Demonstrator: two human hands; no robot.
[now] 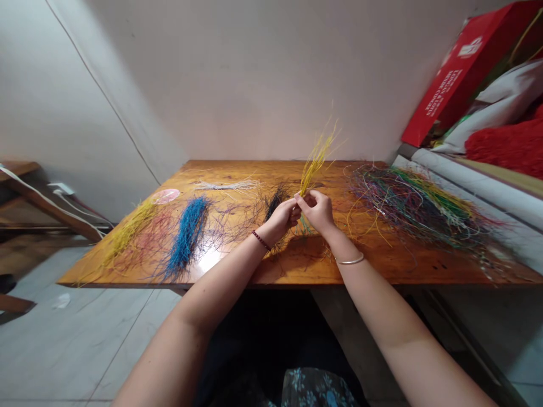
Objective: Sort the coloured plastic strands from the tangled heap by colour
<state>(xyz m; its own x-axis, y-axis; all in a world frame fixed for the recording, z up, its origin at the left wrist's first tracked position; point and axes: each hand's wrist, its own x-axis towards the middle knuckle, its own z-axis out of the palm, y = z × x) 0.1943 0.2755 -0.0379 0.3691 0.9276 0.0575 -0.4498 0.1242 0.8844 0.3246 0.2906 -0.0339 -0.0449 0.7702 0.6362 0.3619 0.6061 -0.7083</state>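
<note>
A bunch of thin yellow strands (314, 164) stands up from between my two hands, its loose ends fanning out at the top. My left hand (281, 218) is closed, with its fingertips at the lower end of the bunch. Beside it, my right hand (317, 210) pinches the same bunch between thumb and fingers. Both hands are above the wooden table (314, 263). Black strands (275, 200) lie just behind my left hand, and a few green strands (302, 227) show below the hands. The bottom of the yellow bunch is hidden by my fingers.
Blue strands (186, 234), yellow strands (131, 232), red strands (148, 237) and white strands (229, 185) lie on the left. A pink disc (166, 195) is near them. A large mixed-colour tangle (407, 203) covers the right, near a red box (458, 73) and white rolls (475, 172).
</note>
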